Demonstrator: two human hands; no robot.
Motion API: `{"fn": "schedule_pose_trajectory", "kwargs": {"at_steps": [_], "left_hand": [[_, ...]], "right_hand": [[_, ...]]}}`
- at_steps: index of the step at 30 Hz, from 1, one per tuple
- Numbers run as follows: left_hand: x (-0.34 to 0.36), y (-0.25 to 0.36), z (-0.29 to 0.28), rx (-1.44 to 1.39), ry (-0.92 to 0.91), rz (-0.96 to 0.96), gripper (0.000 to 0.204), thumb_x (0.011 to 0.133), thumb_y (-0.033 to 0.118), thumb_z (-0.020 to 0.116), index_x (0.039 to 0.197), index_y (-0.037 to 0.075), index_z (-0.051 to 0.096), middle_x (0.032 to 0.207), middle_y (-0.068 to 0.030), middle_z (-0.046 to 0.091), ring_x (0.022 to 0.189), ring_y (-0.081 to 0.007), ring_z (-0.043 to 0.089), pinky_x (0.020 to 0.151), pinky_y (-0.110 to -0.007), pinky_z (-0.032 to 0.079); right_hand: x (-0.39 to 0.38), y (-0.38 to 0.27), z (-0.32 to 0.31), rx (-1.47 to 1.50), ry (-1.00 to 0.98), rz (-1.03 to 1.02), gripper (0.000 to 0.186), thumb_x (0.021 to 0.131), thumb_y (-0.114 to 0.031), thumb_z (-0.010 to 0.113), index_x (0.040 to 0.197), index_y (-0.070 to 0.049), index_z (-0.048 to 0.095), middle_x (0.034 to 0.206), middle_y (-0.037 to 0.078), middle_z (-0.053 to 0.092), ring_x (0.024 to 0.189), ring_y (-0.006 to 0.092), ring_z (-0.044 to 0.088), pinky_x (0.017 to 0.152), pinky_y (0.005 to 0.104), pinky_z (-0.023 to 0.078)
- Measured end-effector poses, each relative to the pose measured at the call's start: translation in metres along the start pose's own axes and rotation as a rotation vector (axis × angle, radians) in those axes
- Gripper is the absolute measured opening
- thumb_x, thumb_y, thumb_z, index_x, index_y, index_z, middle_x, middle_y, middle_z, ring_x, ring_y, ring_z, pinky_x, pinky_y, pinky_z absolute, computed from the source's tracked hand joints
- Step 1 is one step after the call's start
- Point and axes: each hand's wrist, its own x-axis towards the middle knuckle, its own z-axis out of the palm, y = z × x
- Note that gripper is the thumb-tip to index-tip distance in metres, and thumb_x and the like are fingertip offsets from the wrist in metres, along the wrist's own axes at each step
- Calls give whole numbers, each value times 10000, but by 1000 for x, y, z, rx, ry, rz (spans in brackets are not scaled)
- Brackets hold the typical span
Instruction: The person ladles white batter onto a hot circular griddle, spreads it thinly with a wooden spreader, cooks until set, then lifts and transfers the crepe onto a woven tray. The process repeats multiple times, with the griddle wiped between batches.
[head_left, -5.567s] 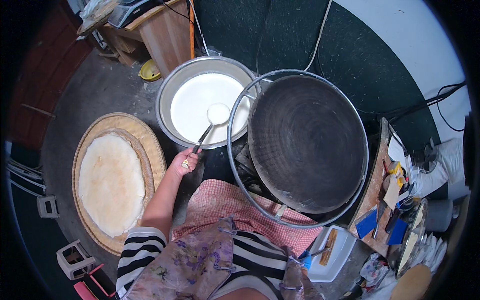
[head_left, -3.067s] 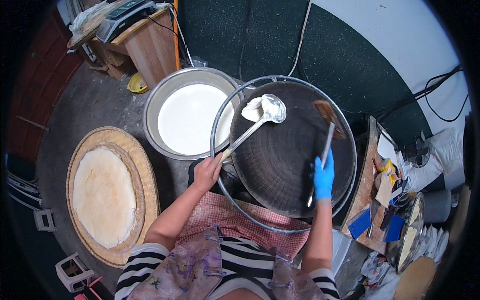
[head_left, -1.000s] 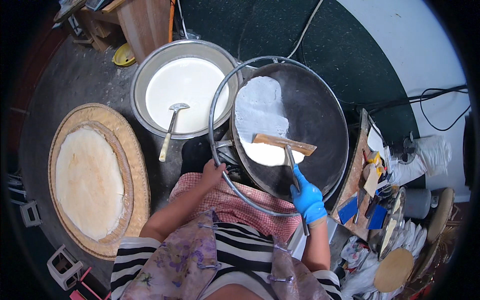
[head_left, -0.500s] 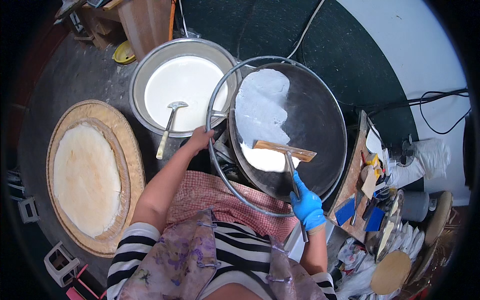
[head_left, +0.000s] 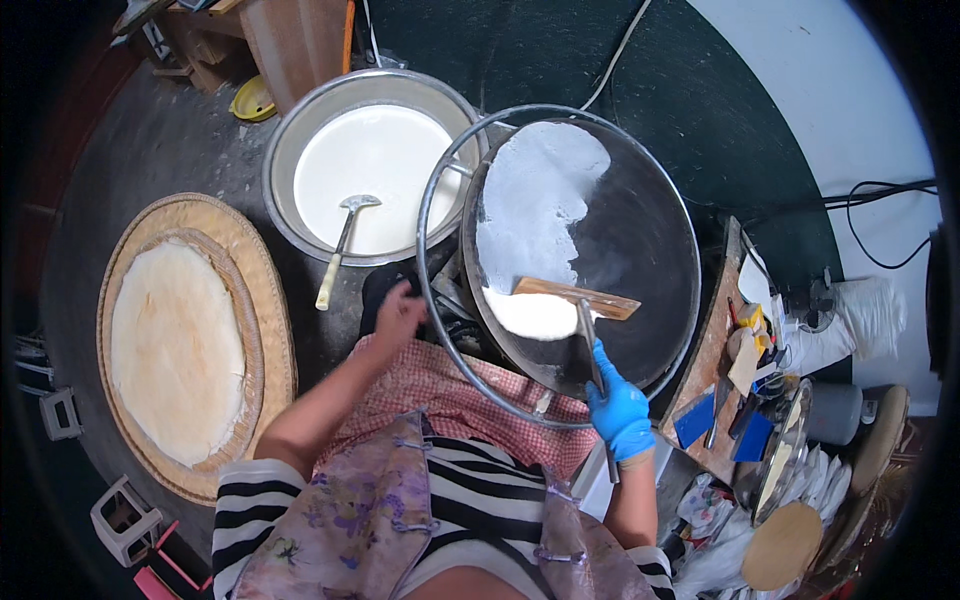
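Note:
My right hand (head_left: 617, 405), in a blue glove, grips the metal handle of a wooden spreader (head_left: 536, 288). The spreader's blade lies on a large dark round griddle (head_left: 640, 240) beside a white pool of batter (head_left: 525, 316); a thin pale layer (head_left: 530, 190) covers the griddle's upper left. My bare left hand (head_left: 400, 315) is just left of the metal ring (head_left: 424, 290) around the griddle, off it, with fingers apart and nothing visible in them. A ladle (head_left: 330, 275) rests in a steel basin (head_left: 272, 170) of white batter.
A round woven mat (head_left: 145, 220) with pale flatbreads (head_left: 170, 350) lies on the left. At right is a board (head_left: 695, 450) cluttered with scrapers and tools, with bags and lids below. A wooden desk (head_left: 300, 50) stands behind; cables hang along the wall.
Earlier my left hand used the ladle; it now lies in the basin. Batter has spread over the griddle's left. Lately my left hand has left the ring, moving down-left.

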Motion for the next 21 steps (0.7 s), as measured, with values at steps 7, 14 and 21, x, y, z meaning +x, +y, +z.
{"fn": "schedule_pose_trajectory", "kwargs": {"at_steps": [7, 14, 21], "left_hand": [[-49, -18, 55, -169, -56, -146, 172, 901, 151, 500, 999, 15, 460, 743, -100, 597, 609, -165, 588, 544, -287, 498], [10, 3, 18, -45, -188, -171, 150, 913, 171, 484, 957, 28, 468, 751, -110, 613, 624, -206, 622, 543, -322, 525], [66, 34, 1, 60, -98, -110, 358, 882, 229, 530, 1141, -10, 468, 709, -76, 610, 608, -154, 595, 515, -256, 449]], "right_hand": [[56, -38, 28, 36, 46, -172, 653, 795, -148, 579, 1381, -234, 303, 743, 219, 606, 641, 369, 602, 607, 440, 480], [-10, 0, -9, 5, -89, 80, 680, 758, -103, 596, 1366, -270, 341, 824, 230, 614, 717, 380, 610, 640, 428, 499], [50, -34, 25, 66, 24, -137, 619, 794, -153, 572, 1363, -234, 343, 817, 240, 603, 692, 394, 596, 650, 457, 477]]}}
